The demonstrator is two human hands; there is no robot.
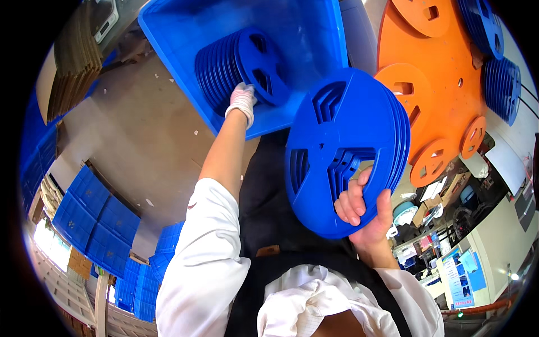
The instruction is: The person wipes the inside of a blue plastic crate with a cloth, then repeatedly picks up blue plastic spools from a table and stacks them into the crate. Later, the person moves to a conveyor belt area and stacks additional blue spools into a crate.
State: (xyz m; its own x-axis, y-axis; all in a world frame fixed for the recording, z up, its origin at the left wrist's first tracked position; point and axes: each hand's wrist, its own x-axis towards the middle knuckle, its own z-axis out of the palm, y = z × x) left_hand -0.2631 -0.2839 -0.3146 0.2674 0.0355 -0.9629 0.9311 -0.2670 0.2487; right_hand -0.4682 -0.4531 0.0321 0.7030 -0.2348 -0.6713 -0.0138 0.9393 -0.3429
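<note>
Two stacks of blue reels are in hand. Left of centre, upper frame: the left hand point(242, 101), in a white glove, reaches into a blue crate point(168, 28) and rests against the lower edge of a row of blue reels point(236, 64) standing on edge inside it. Whether its fingers grip a reel or only press on the row cannot be told; the fingertips are hidden behind the reels. Right of centre, mid frame: the right hand point(365, 216), bare, holds a second stack of blue reels point(342, 146) from below, fingers hooked through a spoke opening and thumb clamped over the rim. Upper right: orange reels point(443, 73) lie flat, with further blue reels point(502, 87) beside them at the frame's edge.
</note>
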